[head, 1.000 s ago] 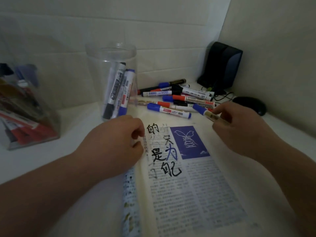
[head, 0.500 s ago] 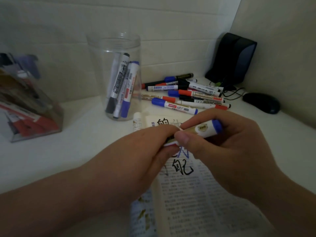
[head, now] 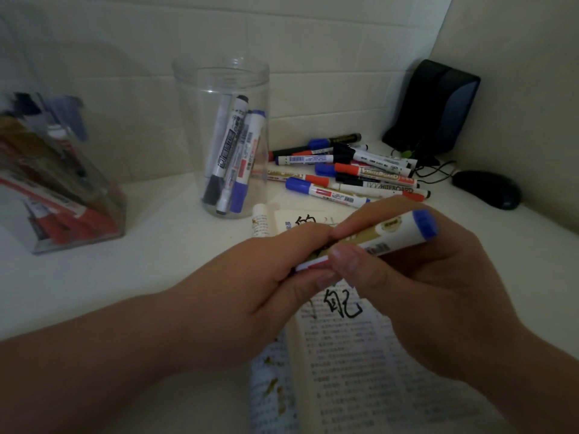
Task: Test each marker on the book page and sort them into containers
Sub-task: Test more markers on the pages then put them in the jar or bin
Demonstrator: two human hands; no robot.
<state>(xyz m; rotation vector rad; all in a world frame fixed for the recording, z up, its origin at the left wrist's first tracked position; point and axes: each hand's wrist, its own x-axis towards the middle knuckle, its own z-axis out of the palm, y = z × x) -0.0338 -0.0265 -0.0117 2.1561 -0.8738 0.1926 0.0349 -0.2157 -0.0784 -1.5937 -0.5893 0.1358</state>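
both hands on one blue-capped marker [head: 388, 234]
left hand [head: 250, 286] gripped its cap end, right hand [head: 416, 286] pinched the white barrel, above the open book [head: 360, 355]; bare table [head: 141, 261] lay left.

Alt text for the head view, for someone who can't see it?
The left hand and right hand grip one blue-ended marker above the open book. Behind it, a clear jar holds several markers beside a loose pile of markers.

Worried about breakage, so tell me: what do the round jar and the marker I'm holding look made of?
The round jar looks like clear glossy plastic, possibly glass: the markers inside show through its wall. The held marker looks like smooth white plastic, with a printed label and a blue end.
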